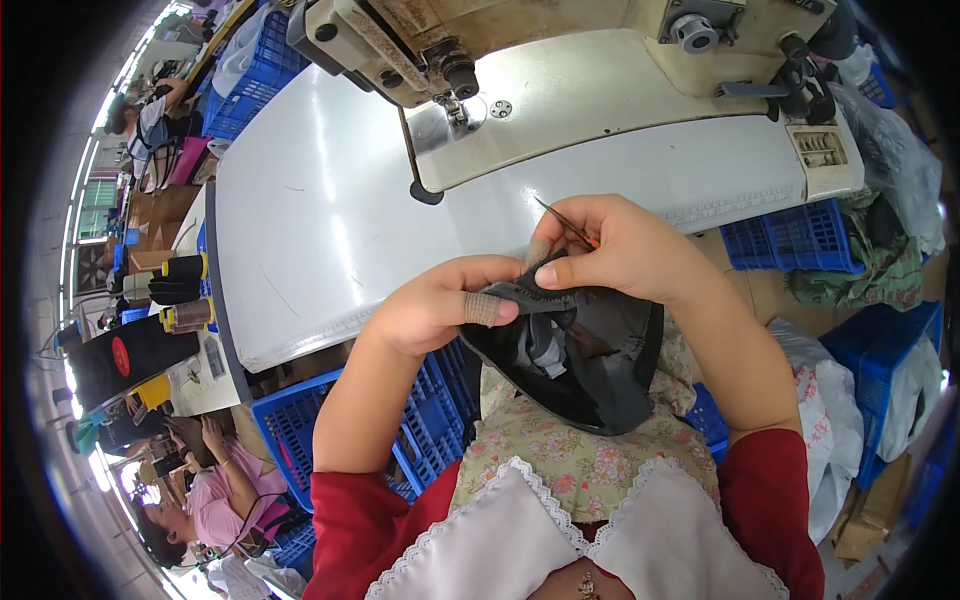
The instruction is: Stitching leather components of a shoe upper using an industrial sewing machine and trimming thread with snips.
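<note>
A dark grey, pouch-like fabric piece (610, 375) hangs over my lap, with a crumpled pale label or cloth (545, 348) inside it. My left hand (450, 300) pinches its upper edge between thumb and fingers; a tan bandage-like wrap covers part of one digit. My right hand (610, 250) grips the same edge close by. A pointed metal tool that looks like thread snips (566, 222), with a bit of orange, sticks out of my right hand toward the upper left. The rest of that tool is hidden in my palm.
Ahead stands a sewing machine (560, 110) on a white table (300, 220). Blue crates (430, 420) are beside my left elbow, more crates (790, 240) to the right. Plastic bags (820, 420) lie at right. A person in pink (225, 505) sits at the lower left.
</note>
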`<state>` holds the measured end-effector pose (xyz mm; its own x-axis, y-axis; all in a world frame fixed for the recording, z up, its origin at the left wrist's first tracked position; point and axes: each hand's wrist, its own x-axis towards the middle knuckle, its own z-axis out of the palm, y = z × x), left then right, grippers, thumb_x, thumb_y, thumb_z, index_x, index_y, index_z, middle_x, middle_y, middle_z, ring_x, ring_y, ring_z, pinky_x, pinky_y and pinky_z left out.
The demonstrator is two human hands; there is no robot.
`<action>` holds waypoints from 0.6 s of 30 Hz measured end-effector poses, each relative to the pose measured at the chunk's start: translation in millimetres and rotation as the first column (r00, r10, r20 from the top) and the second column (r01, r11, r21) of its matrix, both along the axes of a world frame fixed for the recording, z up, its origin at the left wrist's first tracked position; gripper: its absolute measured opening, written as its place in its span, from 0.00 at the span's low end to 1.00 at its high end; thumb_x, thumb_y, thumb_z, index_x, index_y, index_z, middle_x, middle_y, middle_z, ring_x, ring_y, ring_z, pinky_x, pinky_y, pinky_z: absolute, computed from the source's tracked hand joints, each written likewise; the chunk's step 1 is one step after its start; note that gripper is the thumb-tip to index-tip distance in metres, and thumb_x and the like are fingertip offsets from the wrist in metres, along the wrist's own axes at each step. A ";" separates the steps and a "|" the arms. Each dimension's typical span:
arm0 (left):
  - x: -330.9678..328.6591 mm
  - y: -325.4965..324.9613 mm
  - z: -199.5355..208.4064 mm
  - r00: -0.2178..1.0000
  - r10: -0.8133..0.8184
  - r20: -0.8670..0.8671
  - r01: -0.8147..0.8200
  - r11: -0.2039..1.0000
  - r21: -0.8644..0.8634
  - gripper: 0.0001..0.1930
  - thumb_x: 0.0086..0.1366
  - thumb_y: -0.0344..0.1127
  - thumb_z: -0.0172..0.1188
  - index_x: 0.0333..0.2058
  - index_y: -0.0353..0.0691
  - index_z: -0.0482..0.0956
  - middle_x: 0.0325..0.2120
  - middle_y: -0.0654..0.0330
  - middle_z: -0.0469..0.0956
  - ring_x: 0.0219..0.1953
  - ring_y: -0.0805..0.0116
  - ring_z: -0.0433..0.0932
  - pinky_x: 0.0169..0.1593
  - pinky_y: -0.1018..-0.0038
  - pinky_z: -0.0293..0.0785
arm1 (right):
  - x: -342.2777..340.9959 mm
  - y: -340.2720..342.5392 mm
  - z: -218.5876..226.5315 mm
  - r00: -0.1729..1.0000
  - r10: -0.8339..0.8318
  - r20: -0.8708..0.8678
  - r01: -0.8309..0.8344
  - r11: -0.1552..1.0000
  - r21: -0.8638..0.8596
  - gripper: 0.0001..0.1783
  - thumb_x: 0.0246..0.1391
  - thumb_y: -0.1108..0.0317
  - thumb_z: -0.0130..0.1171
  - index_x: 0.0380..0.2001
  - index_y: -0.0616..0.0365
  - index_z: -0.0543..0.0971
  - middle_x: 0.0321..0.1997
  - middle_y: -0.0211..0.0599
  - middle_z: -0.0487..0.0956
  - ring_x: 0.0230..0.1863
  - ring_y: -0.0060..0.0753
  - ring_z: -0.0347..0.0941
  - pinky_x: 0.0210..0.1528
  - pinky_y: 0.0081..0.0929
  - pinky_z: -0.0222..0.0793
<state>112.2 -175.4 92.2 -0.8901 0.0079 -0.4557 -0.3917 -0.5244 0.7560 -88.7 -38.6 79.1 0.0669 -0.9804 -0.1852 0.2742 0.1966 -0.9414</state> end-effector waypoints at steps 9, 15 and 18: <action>-5.8 -7.6 -1.8 0.995 -0.088 0.040 0.084 0.992 0.097 0.32 0.43 0.21 0.58 0.54 0.26 0.73 0.49 0.55 0.79 0.50 0.67 0.76 0.57 0.73 0.68 | -8.4 3.7 11.9 0.997 0.033 -0.072 -0.031 0.999 0.031 0.09 0.54 0.73 0.65 0.38 0.63 0.79 0.35 0.29 0.81 0.36 0.18 0.75 0.42 0.19 0.71; -7.2 -9.0 -0.2 0.993 -0.118 0.029 0.114 0.987 0.110 0.34 0.41 0.22 0.58 0.54 0.26 0.74 0.49 0.54 0.78 0.51 0.67 0.75 0.55 0.73 0.70 | -5.7 4.5 8.2 0.999 0.022 -0.028 -0.023 0.999 -0.024 0.09 0.54 0.73 0.64 0.39 0.62 0.79 0.35 0.28 0.81 0.35 0.16 0.74 0.40 0.18 0.70; -8.7 -6.6 0.7 0.995 -0.082 0.048 0.079 0.995 0.061 0.29 0.44 0.21 0.60 0.51 0.26 0.76 0.46 0.56 0.80 0.48 0.69 0.77 0.52 0.75 0.71 | -6.6 4.2 6.6 0.998 0.000 -0.057 -0.002 1.000 -0.022 0.09 0.54 0.73 0.65 0.39 0.62 0.79 0.34 0.28 0.81 0.35 0.16 0.73 0.38 0.17 0.70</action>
